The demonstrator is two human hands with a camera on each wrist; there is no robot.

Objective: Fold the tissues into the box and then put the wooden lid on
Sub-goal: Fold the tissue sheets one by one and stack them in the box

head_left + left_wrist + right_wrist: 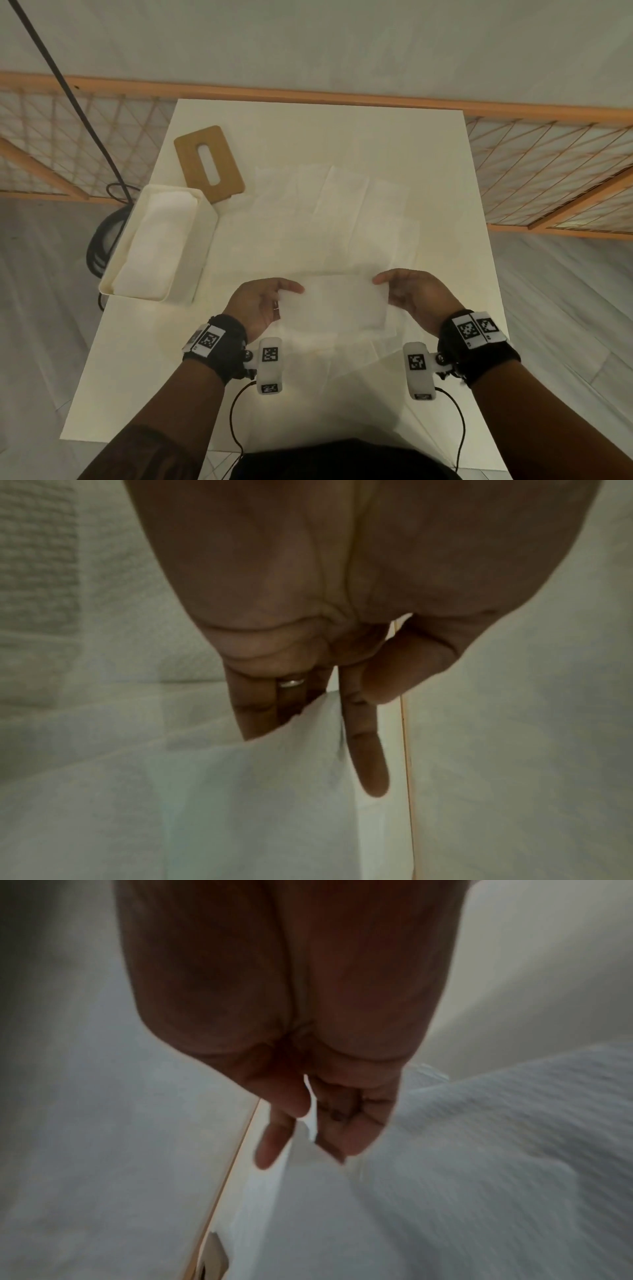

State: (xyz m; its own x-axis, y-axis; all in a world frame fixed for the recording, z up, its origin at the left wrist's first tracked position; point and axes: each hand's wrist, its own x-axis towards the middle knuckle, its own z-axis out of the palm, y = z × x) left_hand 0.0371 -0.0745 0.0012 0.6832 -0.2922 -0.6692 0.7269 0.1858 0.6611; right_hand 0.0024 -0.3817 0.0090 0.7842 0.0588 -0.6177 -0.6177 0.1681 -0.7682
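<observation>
The person holds one folded tissue [337, 301] above the near part of the white table [445, 144], one hand at each short end. The left hand [258, 303] pinches the left end: the thumb lies on top and the fingers [368, 756] go under the sheet. The right hand [416, 296] pinches the right end in the same way, with the edge of the tissue between thumb and curled fingers [337, 1125]. More unfolded tissues [329, 212] lie spread flat on the table behind the held one. The white box [156, 246] stands at the left edge of the table and already has folded tissues inside. The wooden lid [209, 164], with a long slot, lies flat just behind the box, and its near corner touches the box.
</observation>
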